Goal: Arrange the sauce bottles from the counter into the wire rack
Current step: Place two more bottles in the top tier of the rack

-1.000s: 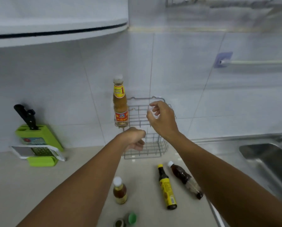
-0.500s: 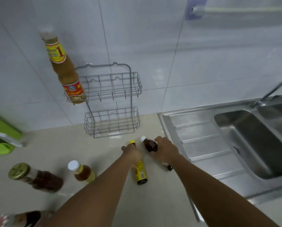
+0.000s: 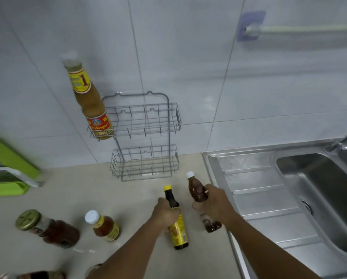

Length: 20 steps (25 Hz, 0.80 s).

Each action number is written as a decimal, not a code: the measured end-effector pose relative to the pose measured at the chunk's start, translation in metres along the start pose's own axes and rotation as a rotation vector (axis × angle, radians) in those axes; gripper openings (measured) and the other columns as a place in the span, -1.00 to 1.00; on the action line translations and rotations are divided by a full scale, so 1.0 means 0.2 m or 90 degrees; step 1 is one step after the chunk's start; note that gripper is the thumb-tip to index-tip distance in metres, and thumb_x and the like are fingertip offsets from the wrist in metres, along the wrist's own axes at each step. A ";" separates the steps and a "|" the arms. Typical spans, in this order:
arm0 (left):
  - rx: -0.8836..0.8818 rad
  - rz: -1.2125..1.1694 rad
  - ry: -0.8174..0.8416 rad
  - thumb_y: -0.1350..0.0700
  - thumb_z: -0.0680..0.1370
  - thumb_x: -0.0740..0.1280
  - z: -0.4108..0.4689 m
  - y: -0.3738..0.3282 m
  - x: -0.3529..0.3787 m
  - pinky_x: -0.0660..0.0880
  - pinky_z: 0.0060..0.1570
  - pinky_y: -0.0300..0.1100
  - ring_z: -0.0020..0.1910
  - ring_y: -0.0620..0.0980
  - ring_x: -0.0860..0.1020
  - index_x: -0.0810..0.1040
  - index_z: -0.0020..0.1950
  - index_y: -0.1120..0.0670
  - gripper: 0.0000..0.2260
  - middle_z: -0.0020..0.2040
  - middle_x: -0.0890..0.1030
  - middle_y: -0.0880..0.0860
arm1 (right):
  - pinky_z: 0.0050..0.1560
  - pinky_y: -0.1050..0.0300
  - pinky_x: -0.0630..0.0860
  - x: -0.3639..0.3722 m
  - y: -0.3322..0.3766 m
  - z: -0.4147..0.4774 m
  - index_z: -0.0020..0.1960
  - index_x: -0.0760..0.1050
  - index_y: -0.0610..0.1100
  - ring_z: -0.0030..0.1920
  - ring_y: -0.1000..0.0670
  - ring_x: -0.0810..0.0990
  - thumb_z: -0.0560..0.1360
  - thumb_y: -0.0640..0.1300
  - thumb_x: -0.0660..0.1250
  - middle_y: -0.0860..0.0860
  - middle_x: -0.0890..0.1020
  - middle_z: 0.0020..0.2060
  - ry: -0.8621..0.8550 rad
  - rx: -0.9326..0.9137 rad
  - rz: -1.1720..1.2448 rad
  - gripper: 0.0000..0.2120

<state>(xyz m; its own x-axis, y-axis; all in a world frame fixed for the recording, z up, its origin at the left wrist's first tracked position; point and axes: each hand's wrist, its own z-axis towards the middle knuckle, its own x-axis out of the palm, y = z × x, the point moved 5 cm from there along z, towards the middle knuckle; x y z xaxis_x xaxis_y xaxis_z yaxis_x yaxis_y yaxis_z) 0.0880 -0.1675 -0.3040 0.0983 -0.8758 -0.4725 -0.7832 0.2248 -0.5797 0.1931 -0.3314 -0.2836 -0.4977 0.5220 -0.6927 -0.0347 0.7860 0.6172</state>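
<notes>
A grey two-tier wire rack (image 3: 169, 117) stands against the tiled wall. A tall orange sauce bottle (image 3: 89, 99) sits at the left end of its upper tier. My left hand (image 3: 165, 215) grips a dark bottle with a yellow cap and yellow label (image 3: 177, 230), which lies on the counter. My right hand (image 3: 214, 204) is closed around a brown bottle with a white cap (image 3: 196, 190). A small white-capped bottle (image 3: 103, 225) and a gold-lidded jar (image 3: 47, 228) stand on the counter to the left.
A steel sink (image 3: 313, 188) with a drainboard fills the right side. A green knife block and grater (image 3: 7, 170) sit at the far left. More bottles (image 3: 35, 275) show at the bottom edge. A rail (image 3: 299, 29) is fixed to the wall above.
Both hands came down from the rack to the counter and closed on the two lying bottles. The view has tilted down and shifted toward the sink.
</notes>
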 end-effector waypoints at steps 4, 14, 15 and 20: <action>0.221 -0.050 -0.112 0.00 0.43 0.51 -0.23 -0.31 -0.30 0.61 0.02 -0.08 0.00 -0.02 0.60 0.45 0.19 0.00 -0.59 0.06 0.61 -0.02 | -0.26 0.27 0.53 -0.24 0.27 -0.07 -0.10 0.61 0.03 -0.24 0.09 0.68 0.26 -0.07 0.63 0.06 0.70 -0.24 -0.056 -0.091 0.147 -0.71; 0.553 -0.120 -0.542 -0.20 0.40 0.49 -0.82 -0.91 -1.33 0.63 0.02 -0.09 -0.03 -0.12 0.65 0.59 0.10 -0.06 -0.64 -0.06 0.69 -0.12 | 0.06 0.05 0.64 -0.72 1.34 -0.20 0.23 0.59 -0.01 0.04 0.00 0.73 0.38 -0.09 0.62 0.04 0.78 -0.04 -0.100 -0.417 0.344 -0.55; 0.554 -0.131 -0.559 -0.19 0.37 0.52 -0.82 -0.93 -1.37 0.63 0.02 -0.07 -0.02 -0.10 0.65 0.59 0.11 -0.07 -0.61 -0.05 0.69 -0.13 | 0.08 0.05 0.65 -0.73 1.41 -0.19 0.27 0.57 -0.03 0.06 0.01 0.73 0.39 -0.10 0.62 0.04 0.78 -0.01 -0.107 -0.427 0.355 -0.52; 0.540 -0.107 -0.578 -0.14 0.30 0.59 -0.70 -0.95 -1.44 0.66 -0.05 0.02 -0.04 -0.03 0.64 0.59 0.12 -0.09 -0.55 -0.07 0.68 -0.10 | 0.20 0.00 0.64 -0.68 1.59 -0.08 0.30 0.55 -0.07 0.17 0.04 0.67 0.34 -0.15 0.65 0.02 0.73 0.11 -0.161 -0.438 0.301 -0.43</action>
<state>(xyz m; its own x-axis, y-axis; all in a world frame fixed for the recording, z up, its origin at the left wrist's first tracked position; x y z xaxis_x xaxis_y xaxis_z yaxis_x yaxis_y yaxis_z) 0.1215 -0.0184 0.0347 0.8093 -0.3868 -0.4421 -0.1116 0.6377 -0.7621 0.2365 -0.1579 0.0126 -0.3875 0.8652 -0.3182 -0.4300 0.1357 0.8926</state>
